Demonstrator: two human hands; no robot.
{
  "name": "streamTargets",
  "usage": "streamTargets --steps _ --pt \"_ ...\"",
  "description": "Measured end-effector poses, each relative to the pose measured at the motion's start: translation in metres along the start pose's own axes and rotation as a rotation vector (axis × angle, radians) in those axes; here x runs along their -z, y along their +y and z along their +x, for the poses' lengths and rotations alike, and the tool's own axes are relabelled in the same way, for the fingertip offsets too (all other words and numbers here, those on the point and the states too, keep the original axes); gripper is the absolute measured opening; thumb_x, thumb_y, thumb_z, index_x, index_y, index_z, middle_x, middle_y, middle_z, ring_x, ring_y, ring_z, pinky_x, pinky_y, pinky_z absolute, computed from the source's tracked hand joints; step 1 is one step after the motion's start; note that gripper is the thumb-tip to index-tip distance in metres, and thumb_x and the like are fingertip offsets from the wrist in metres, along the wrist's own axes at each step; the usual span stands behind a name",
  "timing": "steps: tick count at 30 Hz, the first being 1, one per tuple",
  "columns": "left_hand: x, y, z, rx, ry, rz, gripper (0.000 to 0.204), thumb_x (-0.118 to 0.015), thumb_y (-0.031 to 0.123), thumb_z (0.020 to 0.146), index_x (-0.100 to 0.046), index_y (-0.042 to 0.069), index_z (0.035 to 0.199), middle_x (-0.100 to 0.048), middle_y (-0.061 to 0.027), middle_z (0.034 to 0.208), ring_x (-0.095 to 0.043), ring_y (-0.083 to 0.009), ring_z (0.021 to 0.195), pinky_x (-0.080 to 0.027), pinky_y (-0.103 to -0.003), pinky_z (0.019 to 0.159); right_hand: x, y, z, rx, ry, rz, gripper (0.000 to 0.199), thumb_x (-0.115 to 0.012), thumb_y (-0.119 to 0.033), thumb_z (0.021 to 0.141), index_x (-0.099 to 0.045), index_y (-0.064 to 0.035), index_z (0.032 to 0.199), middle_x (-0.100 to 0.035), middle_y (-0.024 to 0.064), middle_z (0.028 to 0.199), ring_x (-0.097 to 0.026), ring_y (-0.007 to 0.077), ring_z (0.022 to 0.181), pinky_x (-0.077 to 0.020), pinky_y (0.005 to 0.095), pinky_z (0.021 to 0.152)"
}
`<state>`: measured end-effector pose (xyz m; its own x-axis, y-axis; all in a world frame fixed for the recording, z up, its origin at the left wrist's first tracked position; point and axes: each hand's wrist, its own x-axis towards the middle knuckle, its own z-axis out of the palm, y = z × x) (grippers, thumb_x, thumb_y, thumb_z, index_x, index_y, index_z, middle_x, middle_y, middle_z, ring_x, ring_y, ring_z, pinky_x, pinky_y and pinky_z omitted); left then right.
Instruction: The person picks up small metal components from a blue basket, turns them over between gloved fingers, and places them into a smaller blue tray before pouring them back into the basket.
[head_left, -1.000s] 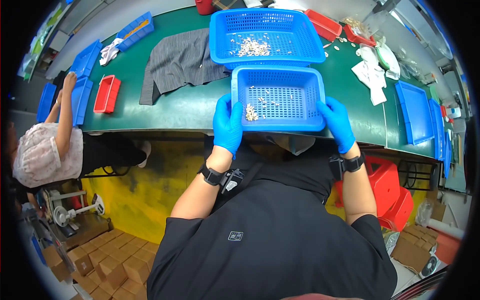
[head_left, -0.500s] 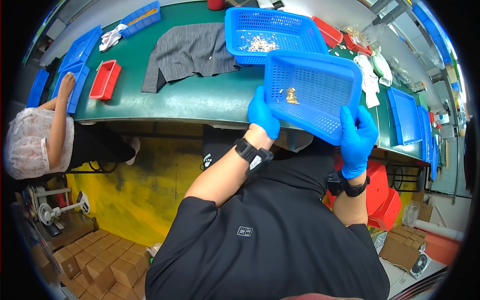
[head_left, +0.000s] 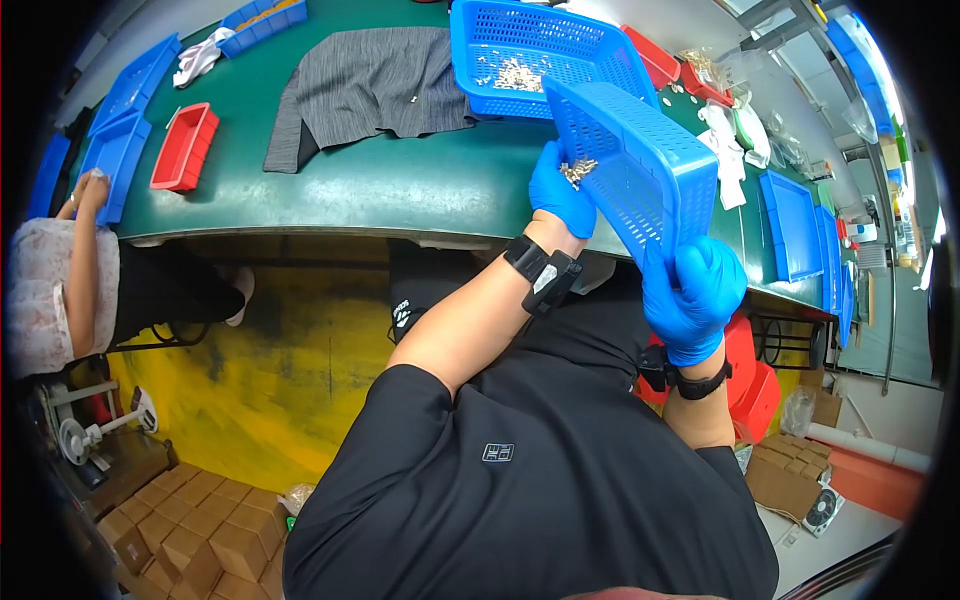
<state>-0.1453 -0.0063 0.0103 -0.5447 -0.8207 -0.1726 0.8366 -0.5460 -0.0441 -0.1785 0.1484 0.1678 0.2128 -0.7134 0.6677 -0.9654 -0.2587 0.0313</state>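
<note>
My right hand [head_left: 693, 300], in a blue glove, grips the near right corner of a blue perforated plastic basket [head_left: 650, 135]. The basket is tipped steeply, its low side to the left. At that low rim my left hand [head_left: 563, 197], also gloved in blue, is cupped round a small heap of gold-coloured metal parts [head_left: 577, 173]. Part of this hand is hidden by the basket. Behind it, a second blue basket [head_left: 480, 105] stands on the green table [head_left: 350, 200] with many small pale pieces [head_left: 518, 75] in it.
A grey cloth [head_left: 370, 85] lies left of the baskets. Farther left stand a red tray [head_left: 185, 148] and blue trays [head_left: 118, 160], where another person [head_left: 75, 270] works. Red trays [head_left: 650, 58], white gloves [head_left: 725, 150] and a blue tray [head_left: 790, 225] are on the right.
The held basket has gone from nearly level to steeply tilted toward the left. Its metal parts have slid to the low rim at my left hand, which has shifted right.
</note>
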Motion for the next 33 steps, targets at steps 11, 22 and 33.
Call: streamTargets --steps 11,22,33 --pt "0.015 0.042 -0.006 0.034 0.083 -0.131 0.022 -0.049 0.018 0.105 -0.061 0.002 0.114 -0.065 -0.0131 0.106 -0.062 -0.0263 0.102 -0.051 -0.039 0.1 0.002 0.043 -0.037 -0.632 0.339 0.365 0.011 -0.066 -0.008 0.096 -0.063 -0.0048 0.086 -0.063 0.0024 0.078 -0.056 0.0151 0.064 -0.0436 0.034 0.058" --pt "0.013 0.129 -0.048 0.03 0.109 0.133 0.015 -0.051 0.018 0.107 -0.06 0.006 0.108 -0.053 -0.0024 0.081 -0.041 -0.0115 0.056 -0.03 -0.026 0.046 -0.026 0.167 -0.165 -1.28 0.965 1.263 0.026 -0.055 -0.022 0.106 -0.062 -0.0031 0.123 -0.069 0.007 0.107 -0.062 0.0164 0.082 -0.0496 0.0307 0.076" --pt "-0.002 0.099 -0.054 0.126 0.219 0.388 0.019 -0.053 0.02 0.107 -0.063 0.004 0.114 -0.054 -0.0006 0.083 -0.039 -0.0093 0.056 -0.028 -0.025 0.047 -0.096 0.154 -0.157 -1.341 0.69 1.803 0.021 -0.055 -0.021 0.106 -0.064 -0.0034 0.113 -0.066 0.0105 0.1 -0.059 0.0219 0.084 -0.0494 0.0346 0.077"
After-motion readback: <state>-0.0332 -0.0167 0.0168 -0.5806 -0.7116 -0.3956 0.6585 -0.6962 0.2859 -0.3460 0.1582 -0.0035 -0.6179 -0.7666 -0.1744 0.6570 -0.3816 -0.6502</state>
